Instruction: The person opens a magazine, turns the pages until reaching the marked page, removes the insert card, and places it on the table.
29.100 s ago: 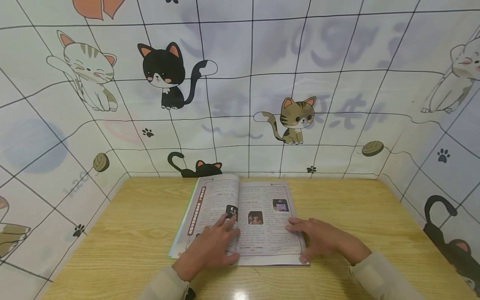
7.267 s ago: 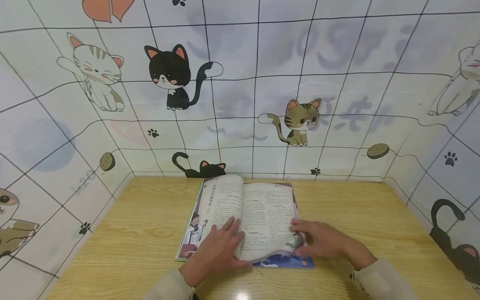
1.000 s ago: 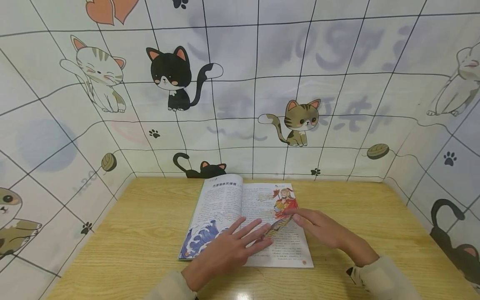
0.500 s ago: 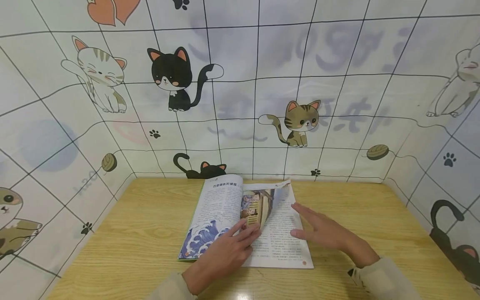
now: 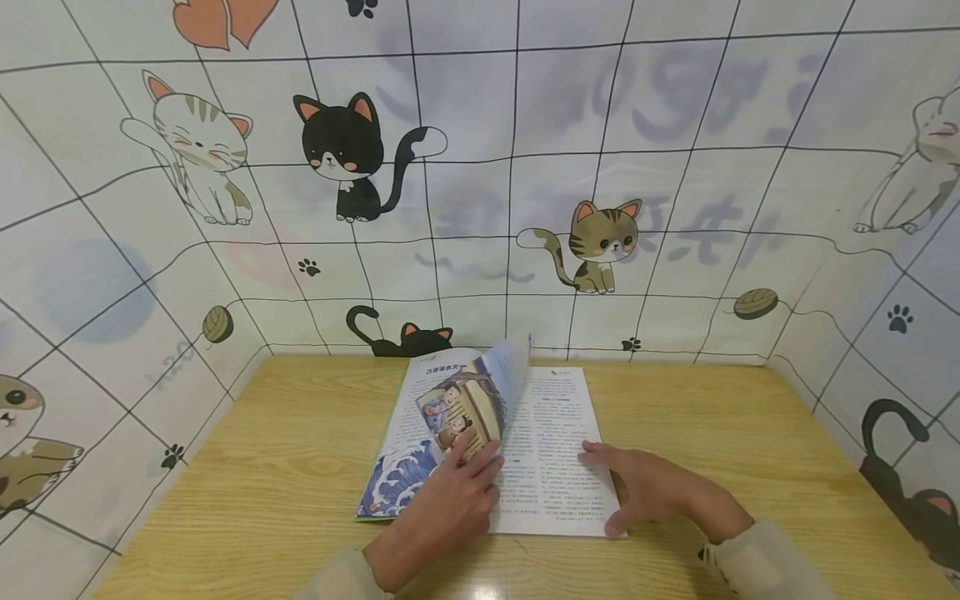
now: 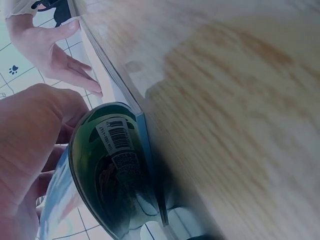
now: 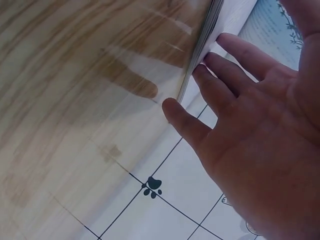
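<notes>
An open magazine [image 5: 558,475] lies on the wooden table. One of its pages [image 5: 459,408], with a colour picture of children, is lifted and bends over towards the left side. My left hand [image 5: 450,504] has its extended fingers on the lower part of that page, near the spine. My right hand [image 5: 660,483] is at the right edge, fingertips on the page border and thumb by the bottom corner. Its fingers are spread along the page edges in the right wrist view. In the left wrist view, the curved green cover [image 6: 117,145] shows a barcode beside my left hand.
The pale wooden table [image 5: 300,433] extends around the magazine on both sides. Behind and beside it stand walls covered with a white gridded sheet [image 5: 465,192] printed with cartoon cats, paw prints and yarn balls.
The picture page has swung from the right side up and over to the left, with my left hand moving left along with it. My right hand has dropped to the right page's lower edge.
</notes>
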`<state>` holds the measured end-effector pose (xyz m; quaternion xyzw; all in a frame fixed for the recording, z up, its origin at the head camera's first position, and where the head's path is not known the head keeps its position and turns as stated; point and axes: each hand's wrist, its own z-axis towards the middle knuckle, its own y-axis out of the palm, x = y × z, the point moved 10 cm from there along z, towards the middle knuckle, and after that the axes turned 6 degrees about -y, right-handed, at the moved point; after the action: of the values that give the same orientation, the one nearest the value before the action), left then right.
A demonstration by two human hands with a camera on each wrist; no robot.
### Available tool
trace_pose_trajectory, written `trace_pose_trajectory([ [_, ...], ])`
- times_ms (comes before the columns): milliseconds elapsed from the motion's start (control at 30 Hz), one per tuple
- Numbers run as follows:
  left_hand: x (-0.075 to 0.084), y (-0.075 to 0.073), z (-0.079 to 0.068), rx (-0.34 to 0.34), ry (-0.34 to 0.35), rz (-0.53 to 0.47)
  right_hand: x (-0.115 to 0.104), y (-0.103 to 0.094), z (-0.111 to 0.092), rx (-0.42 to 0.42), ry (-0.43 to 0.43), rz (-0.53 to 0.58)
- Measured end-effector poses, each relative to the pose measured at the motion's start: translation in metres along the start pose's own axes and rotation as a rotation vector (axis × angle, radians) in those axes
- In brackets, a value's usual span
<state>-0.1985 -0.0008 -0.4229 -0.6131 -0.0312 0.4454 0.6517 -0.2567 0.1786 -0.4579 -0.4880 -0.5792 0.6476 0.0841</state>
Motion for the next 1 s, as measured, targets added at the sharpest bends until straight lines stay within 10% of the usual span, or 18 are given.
trace_pose_trajectory([
  [233,-0.010,-0.002,-0.001,0.029,-0.071,-0.074,0.000,0.001,0.000,0.013,-0.004,-0.011],
  [633,-0.026,0.019,-0.004,-0.151,-0.204,-0.286,0.000,0.000,-0.003,0.023,0.005,0.010],
  [1000,-0.037,0.030,-0.008,-0.170,-0.312,-0.411,0.000,-0.001,-0.003,0.020,-0.006,-0.006],
])
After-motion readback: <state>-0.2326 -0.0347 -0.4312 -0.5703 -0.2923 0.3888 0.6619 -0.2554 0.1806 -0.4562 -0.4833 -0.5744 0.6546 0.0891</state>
